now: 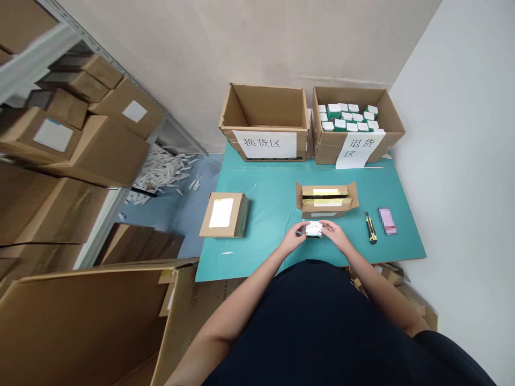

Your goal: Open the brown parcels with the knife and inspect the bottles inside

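Observation:
Near the front edge of the table, a small white and green box (314, 229) is held between both hands. My left hand (296, 237) grips its left side with the fingers curled. On its right side, my right hand (335, 234) pinches the upper corner. Just beyond the hands stands a brown carton (324, 207) with its side flaps spread and its taped top flaps slightly parted; its contents are hidden. Right of the hands lies a yellow and black utility knife (370, 229).
Two large open cartons stand at the back: a left one (263, 128) with a paper sign, and a right one (326, 153) holding several white and green boxes. A closed carton (205, 225) sits at left, a pink blurred item (387, 221) at right. Shelving (100, 220) borders the left.

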Available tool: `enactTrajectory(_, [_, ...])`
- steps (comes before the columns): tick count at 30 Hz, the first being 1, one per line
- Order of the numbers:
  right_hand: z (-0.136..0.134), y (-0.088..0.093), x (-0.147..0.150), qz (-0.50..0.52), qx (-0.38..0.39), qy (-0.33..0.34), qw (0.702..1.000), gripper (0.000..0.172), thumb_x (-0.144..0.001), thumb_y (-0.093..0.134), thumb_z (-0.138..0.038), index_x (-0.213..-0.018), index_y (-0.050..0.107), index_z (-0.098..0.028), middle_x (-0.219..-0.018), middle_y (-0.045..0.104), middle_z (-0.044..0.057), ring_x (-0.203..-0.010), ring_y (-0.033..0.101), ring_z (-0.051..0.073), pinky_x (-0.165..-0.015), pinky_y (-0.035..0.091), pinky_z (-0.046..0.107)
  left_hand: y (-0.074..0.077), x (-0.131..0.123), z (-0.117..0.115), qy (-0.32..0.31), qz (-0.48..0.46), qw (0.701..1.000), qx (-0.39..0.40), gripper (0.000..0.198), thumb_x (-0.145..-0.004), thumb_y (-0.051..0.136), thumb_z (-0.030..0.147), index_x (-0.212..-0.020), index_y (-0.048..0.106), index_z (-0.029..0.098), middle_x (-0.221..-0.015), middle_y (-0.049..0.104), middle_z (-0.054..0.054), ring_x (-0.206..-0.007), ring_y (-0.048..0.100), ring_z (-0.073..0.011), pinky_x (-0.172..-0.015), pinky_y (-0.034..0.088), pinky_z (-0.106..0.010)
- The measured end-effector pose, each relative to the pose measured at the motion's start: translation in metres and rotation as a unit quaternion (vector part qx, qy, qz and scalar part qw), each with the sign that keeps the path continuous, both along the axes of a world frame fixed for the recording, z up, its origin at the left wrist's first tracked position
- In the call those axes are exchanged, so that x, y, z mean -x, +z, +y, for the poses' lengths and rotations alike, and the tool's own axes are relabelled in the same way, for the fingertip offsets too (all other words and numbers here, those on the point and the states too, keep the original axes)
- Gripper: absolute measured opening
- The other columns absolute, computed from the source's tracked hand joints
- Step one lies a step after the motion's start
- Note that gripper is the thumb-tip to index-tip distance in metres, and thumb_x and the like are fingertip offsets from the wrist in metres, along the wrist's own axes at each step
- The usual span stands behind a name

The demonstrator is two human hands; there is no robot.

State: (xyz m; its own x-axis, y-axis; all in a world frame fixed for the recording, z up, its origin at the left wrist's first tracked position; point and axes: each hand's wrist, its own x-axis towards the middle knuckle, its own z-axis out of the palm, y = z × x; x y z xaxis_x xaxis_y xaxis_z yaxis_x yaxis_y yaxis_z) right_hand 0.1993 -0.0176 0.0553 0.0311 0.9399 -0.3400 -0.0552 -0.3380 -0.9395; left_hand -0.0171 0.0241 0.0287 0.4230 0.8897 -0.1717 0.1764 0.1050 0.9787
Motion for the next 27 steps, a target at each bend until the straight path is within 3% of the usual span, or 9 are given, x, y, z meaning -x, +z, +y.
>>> enactTrajectory(6, [-0.005,-0.012,-0.003,-0.015,-0.015,0.020,1.000,0.053,-0.065,0.084,-0.045,-0.111,0.072,-0.022,-0.104,0.073,0.007,-0.099,0.069,0.024,-0.092,0.056,0.044,0.001,0.008,-0.005,-0.020,0.003,1.000,-0.023,0.043,-0.076,0.070,0.022,-0.120,0.071,0.023,-0.116,0.067,-0.007,-0.091,0.065,-0.0156,-0.079,0.055,-0.028])
enactTrajectory(11, [-0.008,-0.016,-0.004,-0.132,-0.074,0.052,0.987,0.041,-0.074,0.077,-0.042,-0.110,0.073,-0.023,-0.106,0.066,0.007,-0.093,0.067,0.020,-0.084,0.058,0.037,0.002,0.005,-0.008,-0.030,0.033,0.996,-0.073,0.029,-0.083,0.069,0.028,-0.111,0.074,0.023,-0.110,0.067,-0.006,-0.087,0.065,-0.0149,-0.082,0.056,-0.030])
enactTrajectory(18, [-0.018,-0.017,0.001,-0.287,-0.121,0.111,0.944,0.031,-0.083,0.065,-0.025,-0.113,0.071,-0.022,-0.091,0.059,0.002,-0.077,0.060,0.017,-0.075,0.056,0.034,0.002,0.006,-0.014,-0.032,0.090,0.984,-0.148,0.028,-0.089,0.061,0.022,-0.113,0.074,0.023,-0.107,0.066,-0.006,-0.093,0.065,-0.0167,-0.092,0.053,-0.032])
enactTrajectory(22, [-0.021,-0.019,0.009,-0.307,-0.128,0.086,0.939,0.028,-0.084,0.060,-0.023,-0.110,0.070,-0.023,-0.084,0.057,0.001,-0.073,0.058,0.018,-0.075,0.056,0.035,-0.002,0.007,-0.018,-0.036,0.123,0.976,-0.177,0.028,-0.091,0.059,0.022,-0.114,0.073,0.025,-0.109,0.067,-0.006,-0.103,0.065,-0.0192,-0.095,0.052,-0.033])
enactTrajectory(27, [-0.020,-0.017,0.014,-0.312,-0.138,0.056,0.938,0.027,-0.086,0.057,-0.025,-0.110,0.070,-0.023,-0.085,0.057,0.002,-0.078,0.060,0.020,-0.081,0.056,0.036,-0.006,0.005,-0.020,-0.026,0.135,0.970,-0.200,0.023,-0.095,0.058,0.027,-0.111,0.073,0.026,-0.107,0.069,-0.007,-0.099,0.066,-0.0205,-0.092,0.053,-0.034])
